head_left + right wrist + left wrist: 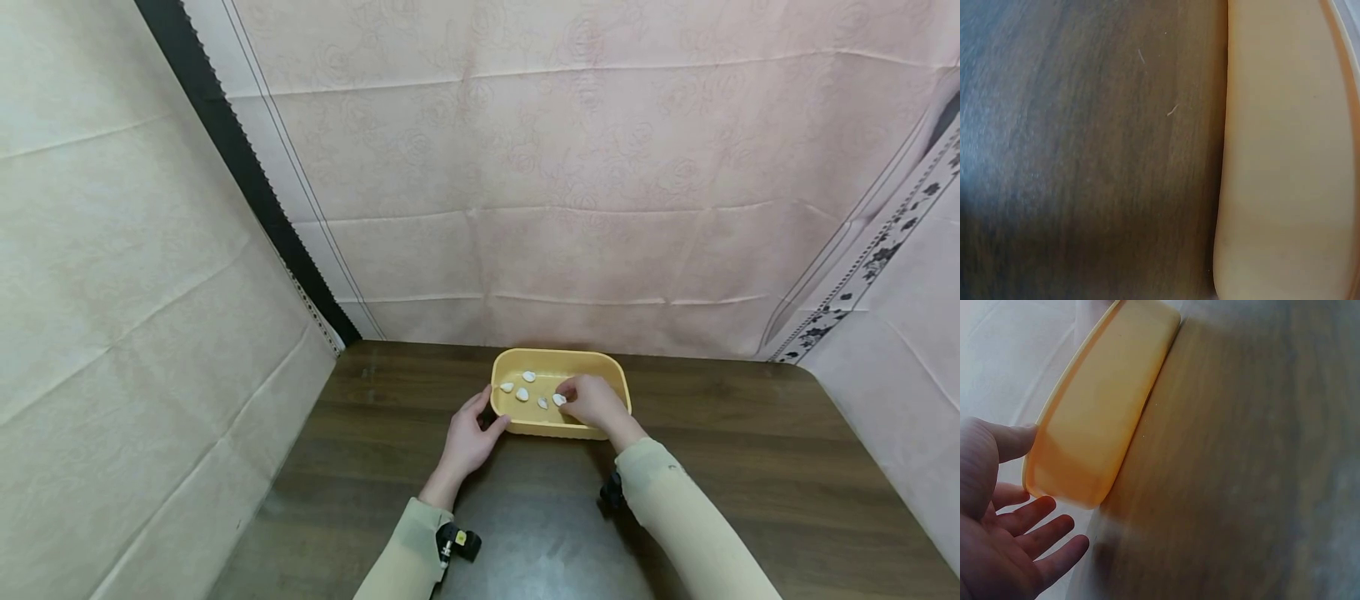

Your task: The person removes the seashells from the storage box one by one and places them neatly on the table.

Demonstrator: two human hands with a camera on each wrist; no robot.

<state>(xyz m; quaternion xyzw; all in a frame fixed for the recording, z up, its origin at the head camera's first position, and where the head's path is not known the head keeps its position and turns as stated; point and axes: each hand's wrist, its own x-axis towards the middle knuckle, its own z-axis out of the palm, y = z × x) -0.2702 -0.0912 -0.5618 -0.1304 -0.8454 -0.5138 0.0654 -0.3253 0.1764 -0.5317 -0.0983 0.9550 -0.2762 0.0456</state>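
Note:
A yellow rectangular plastic tray (558, 430) rests on the table, holding several small white shell-like pieces (522, 395). Around its near left corner, my left hand (467, 437) holds the tray between thumb and index finger. In the left wrist view the thumb (1016, 441) touches the rim, while the other fingers spread loosely below the corner. Inside the tray's right half, the fingertips of my right hand (597, 403) pinch a white shell-like piece (558, 400) close to the tray floor. My right hand is outside the right wrist view, which shows the tray's side wall (1288, 150).
The brown wood-grain table (750, 467) extends to both sides and in front of the tray. Pale patterned cloth (585, 167) hangs behind the table, with more cloth at left and right. A small black device (459, 542) is strapped at the left wrist.

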